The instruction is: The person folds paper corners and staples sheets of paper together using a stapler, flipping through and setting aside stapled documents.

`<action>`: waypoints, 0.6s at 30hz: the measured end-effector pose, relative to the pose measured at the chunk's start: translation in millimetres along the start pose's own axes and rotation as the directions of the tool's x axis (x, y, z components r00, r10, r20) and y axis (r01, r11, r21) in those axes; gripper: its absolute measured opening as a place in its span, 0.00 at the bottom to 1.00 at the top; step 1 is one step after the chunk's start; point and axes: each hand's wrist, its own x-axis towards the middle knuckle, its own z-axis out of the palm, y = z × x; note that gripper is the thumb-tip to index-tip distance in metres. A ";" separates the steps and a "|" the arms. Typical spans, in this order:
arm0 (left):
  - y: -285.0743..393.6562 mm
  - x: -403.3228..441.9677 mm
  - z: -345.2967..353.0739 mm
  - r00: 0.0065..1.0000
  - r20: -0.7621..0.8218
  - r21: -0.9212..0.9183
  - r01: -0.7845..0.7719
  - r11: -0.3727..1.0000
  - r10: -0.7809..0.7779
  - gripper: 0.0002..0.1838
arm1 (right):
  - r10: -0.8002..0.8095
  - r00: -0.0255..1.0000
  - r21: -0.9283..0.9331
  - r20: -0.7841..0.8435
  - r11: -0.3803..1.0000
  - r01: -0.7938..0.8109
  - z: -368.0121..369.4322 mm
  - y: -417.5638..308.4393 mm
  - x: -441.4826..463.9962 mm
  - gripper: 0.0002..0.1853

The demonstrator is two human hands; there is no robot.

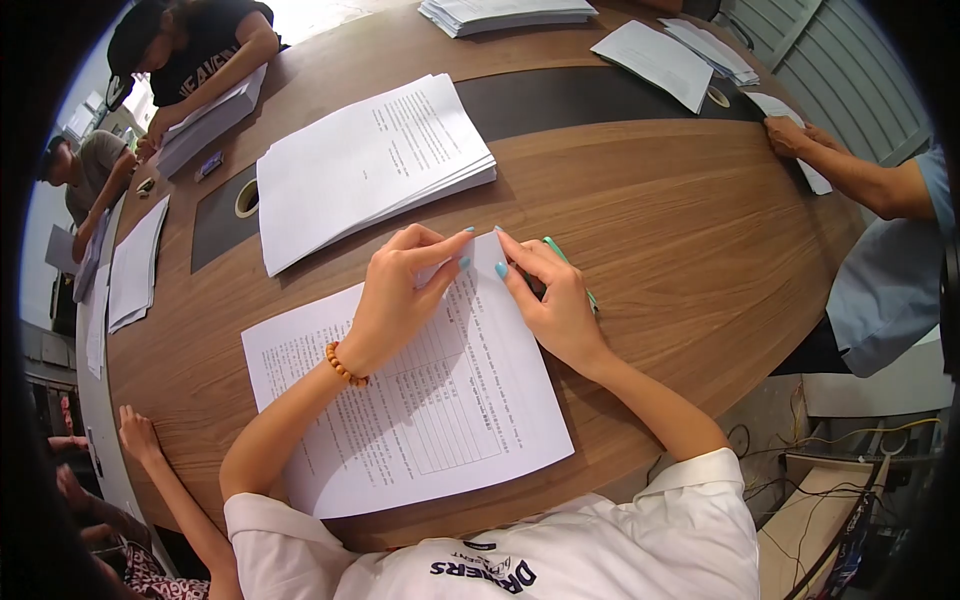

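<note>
A printed paper sheet (540, 420) with text and a table lies on the wooden table in front of me; I cannot tell whether more sheets lie under it. My left hand (405, 290), with a beaded bracelet at the wrist, rests across it and pinches its far edge near the corner. On the other side of that corner, my right hand (553, 305) has thumb and fingertips closed on the paper edge. Beside and partly behind the right hand is a slim green object (556, 250), mostly hidden.
A thick paper stack (370, 170) stands just beyond my sheet. More stacks (140, 262) (505, 12) and loose papers (655, 62) lie around the table. Co-workers sit at the left; another person's hands (795, 137) hold paper at the right. A round table hole (246, 199) is at the left.
</note>
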 end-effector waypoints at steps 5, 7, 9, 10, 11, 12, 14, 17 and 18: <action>-5.6 -0.3 3.7 1.000 -0.025 -0.023 -0.002 1.000 0.002 0.20 | -0.090 0.995 -0.008 -0.048 0.996 0.090 4.9 10.9 -0.3 0.19; -7.2 0.1 4.5 0.999 -0.037 -0.040 -0.002 0.999 0.000 0.20 | -0.080 0.996 -0.006 -0.040 0.997 0.080 4.1 10.0 0.0 0.19; -7.9 0.0 4.3 0.998 -0.023 -0.107 0.047 0.993 -0.050 0.20 | -0.069 0.997 -0.004 -0.031 0.998 0.069 3.3 9.0 -0.2 0.19; -7.6 0.1 4.3 0.999 -0.023 -0.106 0.047 0.993 -0.049 0.20 | -0.060 0.998 -0.004 -0.028 0.998 0.060 2.8 8.6 -0.2 0.19; -7.2 0.0 4.3 0.997 -0.020 -0.130 0.070 0.989 -0.073 0.19 | -0.051 0.998 -0.004 -0.025 0.999 0.051 2.7 8.5 -0.2 0.19; -6.9 0.0 4.3 0.995 -0.016 -0.154 0.093 0.984 -0.096 0.18 | -0.052 0.998 -0.004 -0.025 0.999 0.052 2.9 8.5 -0.2 0.19; -6.7 0.1 4.2 0.995 -0.018 -0.160 0.095 0.983 -0.099 0.18 | -0.037 0.999 0.008 -0.021 0.999 0.038 3.3 9.0 0.2 0.19; -7.4 0.4 4.4 0.996 -0.026 -0.153 0.081 0.985 -0.086 0.17 | 0.030 0.999 0.049 0.029 0.998 -0.031 -9.8 4.5 7.7 0.19; -7.8 0.3 4.4 0.997 -0.032 -0.138 0.063 0.988 -0.069 0.17 | 0.031 0.999 0.045 0.030 0.998 -0.033 -17.5 7.9 11.6 0.19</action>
